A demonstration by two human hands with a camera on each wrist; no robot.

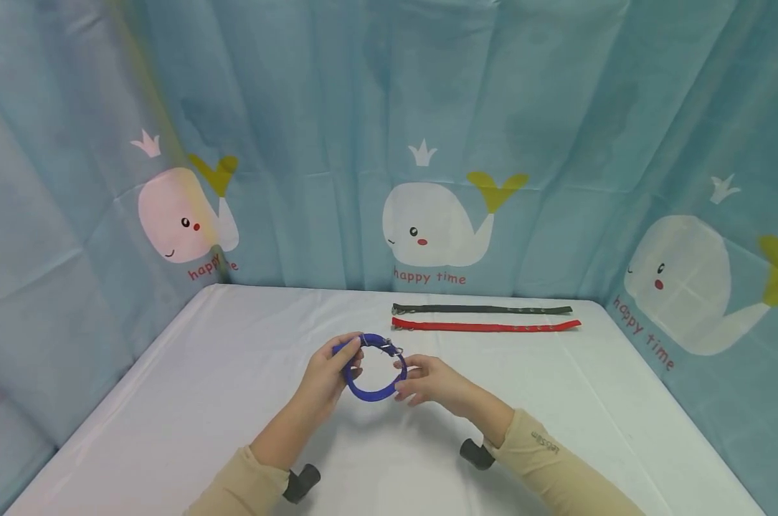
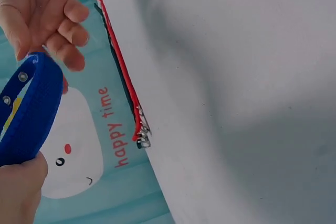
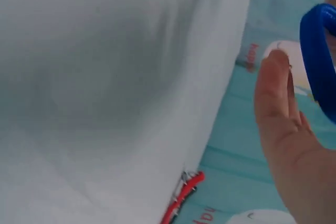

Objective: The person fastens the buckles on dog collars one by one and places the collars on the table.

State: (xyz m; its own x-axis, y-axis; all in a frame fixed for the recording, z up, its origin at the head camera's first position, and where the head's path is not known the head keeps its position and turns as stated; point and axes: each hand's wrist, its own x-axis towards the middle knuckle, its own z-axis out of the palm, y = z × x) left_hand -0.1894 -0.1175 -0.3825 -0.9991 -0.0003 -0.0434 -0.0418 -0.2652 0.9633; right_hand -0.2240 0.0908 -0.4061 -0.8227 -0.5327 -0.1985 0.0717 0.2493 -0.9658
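Observation:
A blue pet collar (image 1: 373,395), fastened into a ring, is held up above the white table. My left hand (image 1: 324,376) pinches its left side between thumb and fingers. At the upper right of the ring shows the metal buckle (image 1: 391,348). Beside the right side of the loop is my right hand (image 1: 437,383), its fingers loosely bent and spread. In the left wrist view that hand (image 2: 47,22) has its palm turned to view, close to the blue band (image 2: 37,108); whether a fingertip touches it I cannot tell.
Toward the table's back edge lie a dark green collar (image 1: 485,309) and a red collar (image 1: 485,327), stretched out side by side, buckles at the left. Behind the white table (image 1: 201,401) hangs a blue curtain (image 1: 337,143) with whale prints, which also encloses both sides.

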